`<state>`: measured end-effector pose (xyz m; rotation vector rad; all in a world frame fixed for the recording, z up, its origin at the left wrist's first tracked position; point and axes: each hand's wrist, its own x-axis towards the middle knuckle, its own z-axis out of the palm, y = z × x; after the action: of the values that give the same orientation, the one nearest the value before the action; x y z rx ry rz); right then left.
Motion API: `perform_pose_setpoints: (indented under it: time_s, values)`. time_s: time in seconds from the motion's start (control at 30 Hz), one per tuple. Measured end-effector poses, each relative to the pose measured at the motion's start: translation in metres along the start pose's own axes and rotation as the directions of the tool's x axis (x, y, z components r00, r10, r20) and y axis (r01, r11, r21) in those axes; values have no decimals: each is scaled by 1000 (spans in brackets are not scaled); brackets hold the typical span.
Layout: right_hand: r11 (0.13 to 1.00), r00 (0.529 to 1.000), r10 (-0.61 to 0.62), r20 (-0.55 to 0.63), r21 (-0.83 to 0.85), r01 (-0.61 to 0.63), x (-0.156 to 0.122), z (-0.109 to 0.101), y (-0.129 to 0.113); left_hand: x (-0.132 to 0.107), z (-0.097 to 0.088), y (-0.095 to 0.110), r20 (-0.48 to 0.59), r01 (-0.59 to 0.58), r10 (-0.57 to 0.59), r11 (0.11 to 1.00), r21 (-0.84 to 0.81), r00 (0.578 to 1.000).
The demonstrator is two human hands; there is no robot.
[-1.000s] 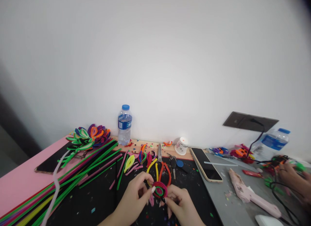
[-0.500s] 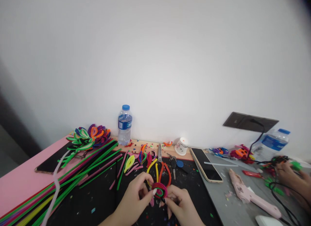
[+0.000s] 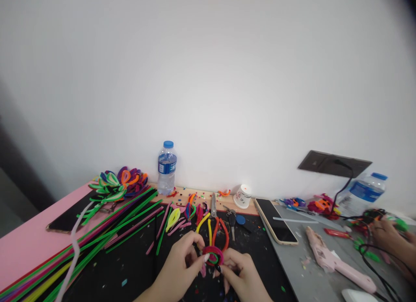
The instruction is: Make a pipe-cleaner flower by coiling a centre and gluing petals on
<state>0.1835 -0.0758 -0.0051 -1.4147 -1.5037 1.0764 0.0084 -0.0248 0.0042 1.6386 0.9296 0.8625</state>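
Observation:
Between my two hands is a small coiled pipe-cleaner piece [image 3: 212, 253], magenta-red around the outside with green inside. My left hand [image 3: 183, 265] pinches its left edge between thumb and forefinger. At its right edge, the fingertips of my right hand [image 3: 238, 271] close on the same coil, with a small black bit by the thumb. Just beyond lie scissors [image 3: 213, 206], their yellow and red handles partly behind the coil. A looped yellow pipe cleaner [image 3: 173, 219] and pink pieces [image 3: 178, 227] rest on the black mat to the left.
Long pipe cleaners [image 3: 107, 235] spread across the left, near pipe-cleaner flowers [image 3: 113, 185]. A water bottle [image 3: 167, 170], paper cup [image 3: 242, 196], keys [image 3: 232, 222] and phone [image 3: 276, 222] stand or lie behind. Right, a pink glue gun [image 3: 339, 265] lies near another person's hand [image 3: 388, 235].
My hands and the coil stay almost in place, the coil tilting very slightly. The other person's hand at the right has shifted a little with a green piece.

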Motion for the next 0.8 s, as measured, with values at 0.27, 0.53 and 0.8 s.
perform_pose_setpoints:
  time_s: [0.27,0.53,0.8]
  values:
    - [1000,1000,-10,10,21,9,1,0,3,-1,0,1,14,5,-5,1000,-13,1000]
    - [1000,1000,0,-3,0,0,0,0,2,0,0,1,8,12,-12,1000,-3,1000]
    - [1000,1000,-6,5,10,6,2,0,2,0,0,1,8,14,-14,1000,14,1000]
